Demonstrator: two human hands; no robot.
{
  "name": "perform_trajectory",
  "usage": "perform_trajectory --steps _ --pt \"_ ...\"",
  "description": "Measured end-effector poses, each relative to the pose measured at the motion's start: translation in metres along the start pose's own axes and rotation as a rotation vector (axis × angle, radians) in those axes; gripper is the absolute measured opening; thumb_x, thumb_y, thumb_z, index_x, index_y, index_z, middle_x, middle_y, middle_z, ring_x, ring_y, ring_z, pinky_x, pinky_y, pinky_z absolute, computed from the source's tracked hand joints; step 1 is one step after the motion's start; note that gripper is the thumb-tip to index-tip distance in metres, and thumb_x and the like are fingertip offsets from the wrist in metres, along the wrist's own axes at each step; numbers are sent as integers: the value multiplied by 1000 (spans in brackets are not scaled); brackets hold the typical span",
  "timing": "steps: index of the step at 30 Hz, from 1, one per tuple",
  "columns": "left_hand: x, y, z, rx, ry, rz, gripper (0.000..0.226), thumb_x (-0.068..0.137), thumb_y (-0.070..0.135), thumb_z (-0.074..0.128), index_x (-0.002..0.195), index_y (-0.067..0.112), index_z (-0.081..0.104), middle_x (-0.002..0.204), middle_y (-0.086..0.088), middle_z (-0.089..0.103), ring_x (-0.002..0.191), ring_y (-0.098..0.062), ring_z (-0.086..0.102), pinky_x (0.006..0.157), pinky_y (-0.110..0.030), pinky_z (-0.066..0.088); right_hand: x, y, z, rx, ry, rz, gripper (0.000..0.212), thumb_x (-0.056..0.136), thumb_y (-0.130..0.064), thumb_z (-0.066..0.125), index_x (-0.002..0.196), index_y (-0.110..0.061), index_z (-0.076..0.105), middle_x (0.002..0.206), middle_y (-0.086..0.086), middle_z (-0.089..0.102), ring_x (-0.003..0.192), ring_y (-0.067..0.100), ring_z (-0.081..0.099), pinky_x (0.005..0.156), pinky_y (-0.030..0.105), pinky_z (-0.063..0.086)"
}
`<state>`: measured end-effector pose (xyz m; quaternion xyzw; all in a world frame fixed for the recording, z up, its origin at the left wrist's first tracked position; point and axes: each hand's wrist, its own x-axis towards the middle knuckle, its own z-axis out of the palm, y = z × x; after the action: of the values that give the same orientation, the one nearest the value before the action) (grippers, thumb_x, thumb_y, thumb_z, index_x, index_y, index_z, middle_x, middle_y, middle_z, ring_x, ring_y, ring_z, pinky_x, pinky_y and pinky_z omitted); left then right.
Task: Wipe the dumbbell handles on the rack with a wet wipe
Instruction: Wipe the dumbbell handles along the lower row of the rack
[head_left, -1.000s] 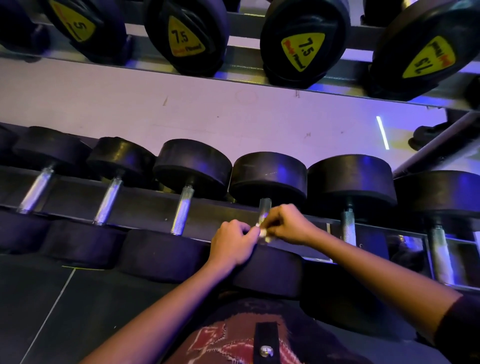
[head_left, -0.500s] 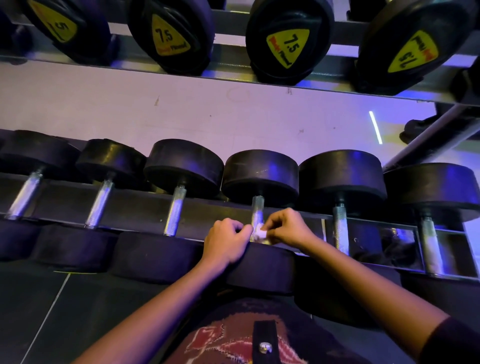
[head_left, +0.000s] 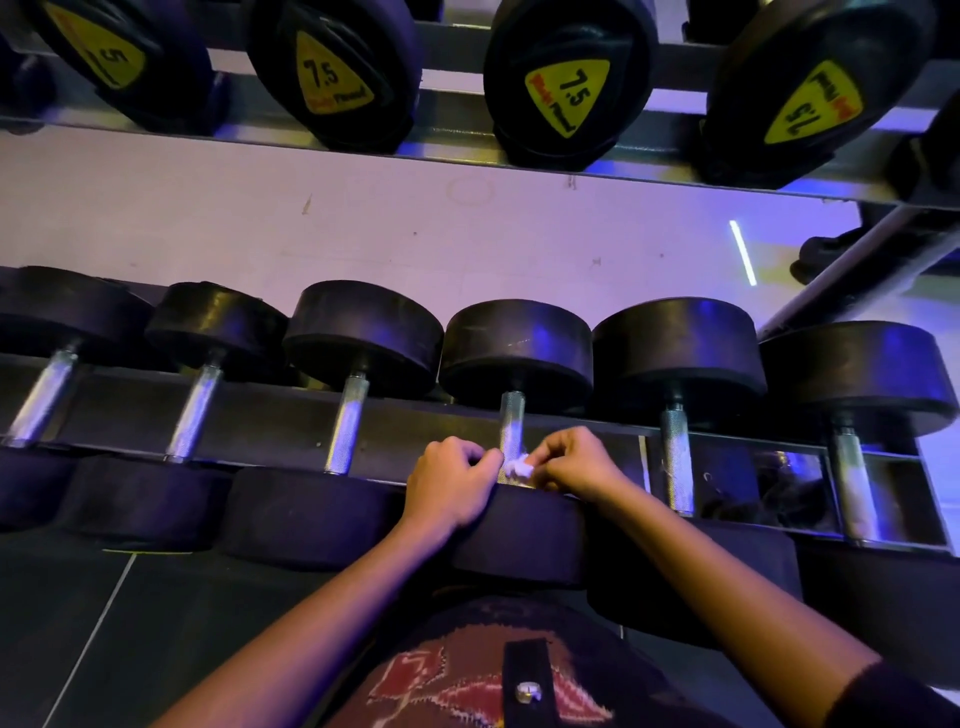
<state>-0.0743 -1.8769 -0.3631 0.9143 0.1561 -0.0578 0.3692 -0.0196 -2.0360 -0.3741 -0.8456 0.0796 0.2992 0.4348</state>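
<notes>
A small crumpled white wet wipe (head_left: 518, 466) sits against the near end of a knurled steel dumbbell handle (head_left: 511, 421), the fourth from the left on the lower rack tier. My left hand (head_left: 449, 480) pinches the wipe from the left with curled fingers. My right hand (head_left: 576, 462) pinches it from the right. Both hands rest over the near black head (head_left: 519, 535) of that dumbbell. The handle's lower end is hidden behind the wipe and fingers.
Several black dumbbells stand side by side on the lower tier, with bare handles at left (head_left: 347, 426) and right (head_left: 678, 457). The upper tier (head_left: 457, 119) carries dumbbells with yellow 5 and 7.5 labels. A pale wall (head_left: 363, 228) lies behind. Dark floor (head_left: 78, 634) is at lower left.
Both hands slid slightly down the handle toward its near end with the wipe. The view shifted a little, so the rack appears further left.
</notes>
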Motion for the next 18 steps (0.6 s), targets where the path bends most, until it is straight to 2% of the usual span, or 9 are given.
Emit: perform_trajectory --steps 2,4,6,8,10,15,18 --pt "0 0 0 -11 -1 4 52 63 51 36 62 8 64 58 -19 53 68 -33 59 61 -41 50 3 -9 2 121 107 23 22 69 4 75 57 -13 68 58 5 64 53 13 57 58 28 55" --pt "-1 0 -1 -11 -2 4 50 64 49 38 63 7 63 59 -19 53 68 -34 58 61 -41 50 11 -23 4 202 288 18 12 67 -9 82 64 -10 71 61 4 66 56 12 61 58 27 56" --pt "-1 2 -2 -21 -4 0 47 66 47 40 62 6 63 58 -18 52 68 -34 58 61 -41 49 21 -38 7 266 387 18 12 62 -10 83 68 -10 73 67 4 70 67 15 67 66 33 60" --pt "-2 3 -2 -27 -6 -7 46 67 46 40 61 6 62 57 -17 53 68 -34 58 60 -40 48 26 -45 13 280 409 33 11 62 -13 82 70 -14 75 70 5 72 72 19 70 73 38 60" --pt "-3 3 -2 -29 -8 -14 46 68 46 41 60 6 61 56 -17 52 67 -33 58 58 -38 46 25 -45 18 242 421 23 11 65 -17 81 75 -14 76 73 6 73 75 18 70 75 32 58" --pt "-2 1 -2 -31 -12 -15 46 68 46 42 62 7 65 59 -16 58 67 -31 59 59 -39 49 24 -41 14 167 502 -7 8 70 -8 73 78 -8 75 77 10 71 79 23 68 64 22 44" --pt "-2 0 -2 -28 -17 -13 46 68 46 42 62 7 65 59 -16 57 67 -31 59 60 -38 50 24 -39 15 163 480 -20 10 71 -15 79 79 -10 76 77 9 71 80 22 68 66 22 45"
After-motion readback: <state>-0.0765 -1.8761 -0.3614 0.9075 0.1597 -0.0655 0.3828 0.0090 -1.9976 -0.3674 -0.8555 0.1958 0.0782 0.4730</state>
